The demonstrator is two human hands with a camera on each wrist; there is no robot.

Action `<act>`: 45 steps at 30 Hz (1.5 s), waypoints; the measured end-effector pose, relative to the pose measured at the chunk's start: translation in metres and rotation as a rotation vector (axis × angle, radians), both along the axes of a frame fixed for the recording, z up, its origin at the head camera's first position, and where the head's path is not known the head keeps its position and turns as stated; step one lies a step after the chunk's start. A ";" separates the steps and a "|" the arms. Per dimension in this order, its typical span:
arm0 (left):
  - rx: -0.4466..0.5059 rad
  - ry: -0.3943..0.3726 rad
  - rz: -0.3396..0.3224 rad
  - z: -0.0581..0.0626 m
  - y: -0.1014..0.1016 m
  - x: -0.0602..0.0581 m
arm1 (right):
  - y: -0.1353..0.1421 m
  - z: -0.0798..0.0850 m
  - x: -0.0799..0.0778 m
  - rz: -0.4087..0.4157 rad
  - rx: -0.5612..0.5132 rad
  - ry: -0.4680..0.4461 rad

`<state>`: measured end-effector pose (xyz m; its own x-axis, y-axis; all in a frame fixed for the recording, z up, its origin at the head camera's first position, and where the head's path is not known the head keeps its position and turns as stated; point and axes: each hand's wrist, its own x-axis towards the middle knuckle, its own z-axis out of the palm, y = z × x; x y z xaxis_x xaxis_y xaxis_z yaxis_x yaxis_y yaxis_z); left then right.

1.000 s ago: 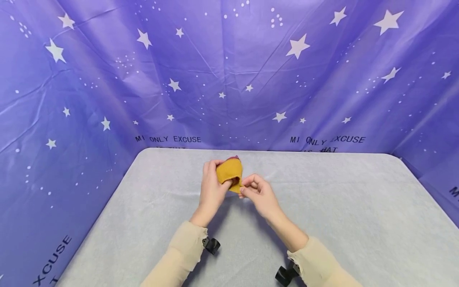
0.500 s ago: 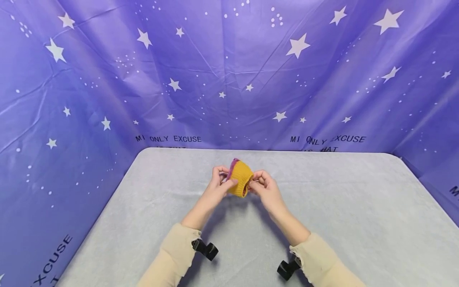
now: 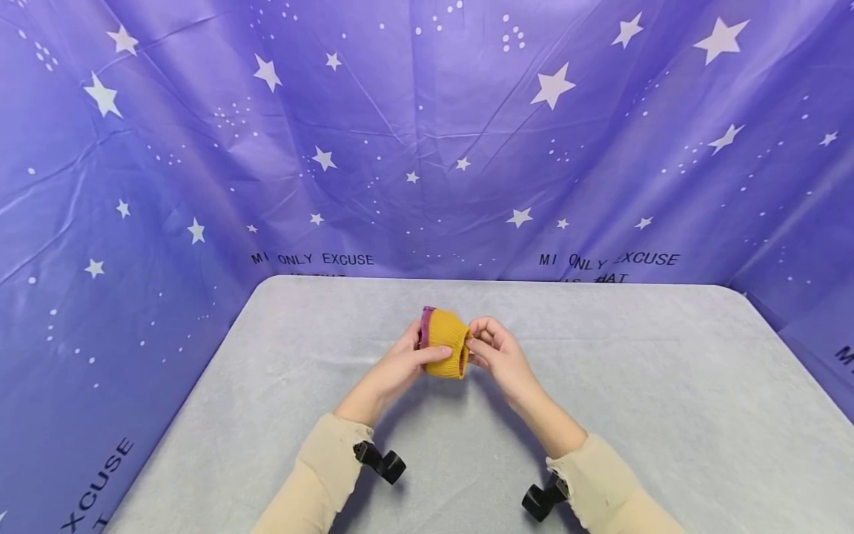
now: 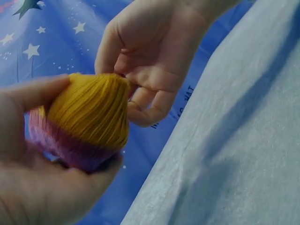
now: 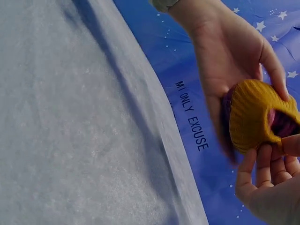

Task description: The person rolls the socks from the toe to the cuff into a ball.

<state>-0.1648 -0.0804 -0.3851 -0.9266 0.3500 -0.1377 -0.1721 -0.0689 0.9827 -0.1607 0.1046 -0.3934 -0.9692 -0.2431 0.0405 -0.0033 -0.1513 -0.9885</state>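
A rolled-up sock, ribbed mustard yellow with a purple band at one end, is held between both hands above the table. My left hand grips it from the left, thumb across the yellow ribs and fingers behind. On the other side my right hand pinches the rim of the yellow cuff between thumb and fingers. In the right wrist view the cuff of the sock gapes, and dark purple knit shows inside. The purple underside of the sock sits against the left palm in the left wrist view.
A grey cloth-covered table spreads beneath the hands. Behind and beside it hangs a purple-blue curtain with white stars and lettering. Black wrist cameras are strapped at both sleeves, the right camera low over the tabletop.
The sock has turned so its cuff opening faces right and its purple end left; it has come slightly nearer. My left thumb has moved from inside the opening onto the outer ribs.
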 end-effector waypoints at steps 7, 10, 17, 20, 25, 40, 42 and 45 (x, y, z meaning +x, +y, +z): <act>-0.100 0.071 0.186 0.000 0.005 -0.001 | 0.001 0.005 0.004 -0.021 0.075 0.103; -0.149 0.117 0.220 0.001 0.009 -0.001 | 0.000 0.008 0.004 -0.044 0.122 0.083; -0.201 0.166 0.233 -0.001 0.015 -0.003 | 0.002 0.008 -0.001 -0.068 0.245 0.094; -0.247 0.168 0.229 0.000 0.018 -0.005 | 0.005 0.006 -0.006 -0.110 0.246 0.102; -0.289 0.132 0.182 0.002 0.023 -0.010 | 0.014 0.005 -0.017 -0.141 0.225 0.063; -0.232 -0.043 0.022 -0.024 0.034 -0.033 | 0.042 -0.023 -0.052 -0.115 0.306 -0.183; -0.241 -0.049 0.018 -0.028 0.035 -0.033 | 0.043 -0.028 -0.055 -0.099 0.311 -0.212; -0.228 -0.058 0.015 -0.030 0.036 -0.032 | 0.044 -0.034 -0.057 -0.081 0.284 -0.251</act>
